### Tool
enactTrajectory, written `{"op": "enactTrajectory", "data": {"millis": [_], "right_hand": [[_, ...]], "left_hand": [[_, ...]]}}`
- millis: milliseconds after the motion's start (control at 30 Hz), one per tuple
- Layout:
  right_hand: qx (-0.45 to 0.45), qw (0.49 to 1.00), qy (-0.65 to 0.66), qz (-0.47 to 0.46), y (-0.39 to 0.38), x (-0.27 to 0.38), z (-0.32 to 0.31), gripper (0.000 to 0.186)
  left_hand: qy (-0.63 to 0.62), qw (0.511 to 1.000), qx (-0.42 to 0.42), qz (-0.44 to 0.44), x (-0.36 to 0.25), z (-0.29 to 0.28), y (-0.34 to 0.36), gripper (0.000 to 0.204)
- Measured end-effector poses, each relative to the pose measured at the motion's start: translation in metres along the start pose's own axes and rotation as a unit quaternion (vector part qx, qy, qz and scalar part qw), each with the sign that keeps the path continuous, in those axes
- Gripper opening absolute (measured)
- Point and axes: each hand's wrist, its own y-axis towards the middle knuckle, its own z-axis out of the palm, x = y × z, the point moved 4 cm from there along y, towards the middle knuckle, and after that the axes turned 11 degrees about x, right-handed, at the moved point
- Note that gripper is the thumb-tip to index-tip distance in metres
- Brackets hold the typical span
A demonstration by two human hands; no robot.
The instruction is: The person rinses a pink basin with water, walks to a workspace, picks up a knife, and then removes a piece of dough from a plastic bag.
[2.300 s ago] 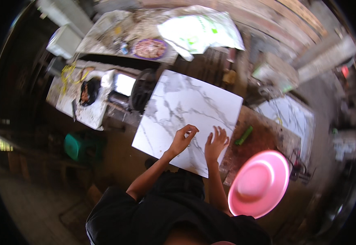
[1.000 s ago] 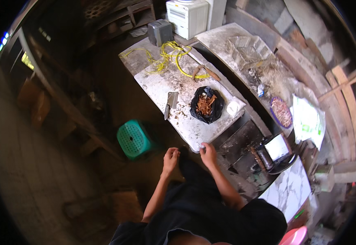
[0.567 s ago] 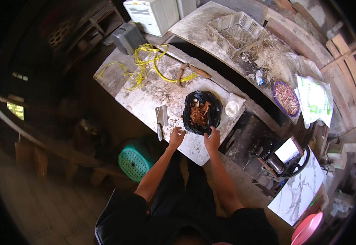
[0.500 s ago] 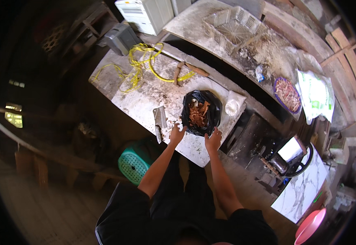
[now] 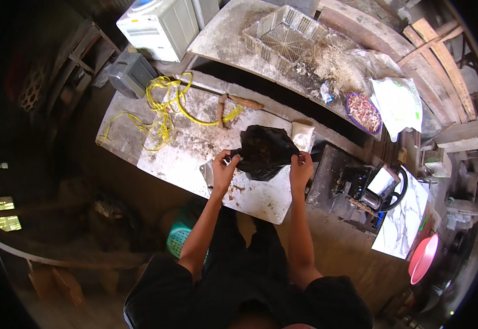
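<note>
- Black plastic bag [image 5: 265, 149] over the near half of the white-topped table [image 5: 258, 200], its mouth spread between both hands; whether its base rests on the top or hangs just clear, I cannot tell.
- Thin film, by the look of it: soft, limp, probably slippery and easily torn by a sharp pull. Contents sit in shadow, so the weight is hard to judge, though likely modest.
- Best hold would be a gathered fold of rim on opposite sides, keeping the mouth level; one pinched edge alone could let it sag and spill.
- Left hand [image 5: 224, 171] is closed, thumb against fingers, on the left edge of the bag; right hand [image 5: 301, 169] pinches the right edge.
- White packet [image 5: 303, 135] lies just beside the bag's right side.
- Yellow strap [image 5: 163, 98] is tangled farther back, near a grey box [image 5: 132, 74].
- Green stool [image 5: 178, 238] stands below, partly behind the left forearm.
</note>
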Motion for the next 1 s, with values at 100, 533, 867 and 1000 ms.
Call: {"op": "enactTrajectory", "data": {"millis": [100, 533, 867, 1000], "right_hand": [[0.065, 0.985, -0.151, 0.053, 0.001, 0.013, 0.009, 0.029], [0.222, 0.918, -0.321, 0.075, -0.001, -0.002, 0.026, 0.047], [0.307, 0.874, -0.332, 0.174, 0.018, -0.063, 0.083, 0.054], [0.195, 0.940, -0.277, 0.033, 0.041, -0.024, 0.068, 0.030]], "left_hand": [[-0.071, 0.997, 0.026, 0.010, -0.010, 0.004, 0.011, 0.011], [0.055, 0.994, 0.084, 0.038, 0.012, 0.006, 0.053, 0.018], [0.172, 0.985, 0.009, 0.026, 0.023, -0.025, 0.026, 0.022], [0.223, 0.974, -0.031, -0.001, 0.012, -0.034, 0.042, 0.027]]}}
